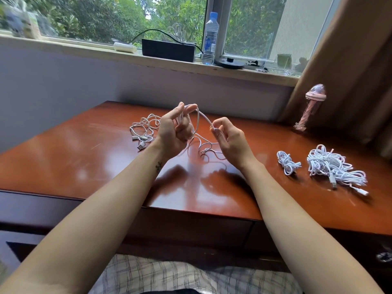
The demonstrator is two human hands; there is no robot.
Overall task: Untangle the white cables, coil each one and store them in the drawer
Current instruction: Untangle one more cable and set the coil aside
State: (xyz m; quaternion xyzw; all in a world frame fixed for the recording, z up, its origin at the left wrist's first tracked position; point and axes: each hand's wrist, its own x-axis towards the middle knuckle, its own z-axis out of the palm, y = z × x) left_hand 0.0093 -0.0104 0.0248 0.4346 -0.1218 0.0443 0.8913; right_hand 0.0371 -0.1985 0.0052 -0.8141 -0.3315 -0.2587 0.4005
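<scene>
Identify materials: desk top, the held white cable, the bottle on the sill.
Desk top: looks like wood or veneer, reddish brown with a high-gloss lacquer; it mirrors the arms and the window light. Cable: white with a smooth jacket, probably soft plastic or rubber; it bends in loose loops. Bottle: clear, likely plastic, with a blue cap; it is see-through.

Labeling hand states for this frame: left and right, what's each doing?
Left hand: grips loops of a white cable.
Right hand: pinches the same cable.

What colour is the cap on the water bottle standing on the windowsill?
Blue, on the clear water bottle; the head view shows it best.
</scene>
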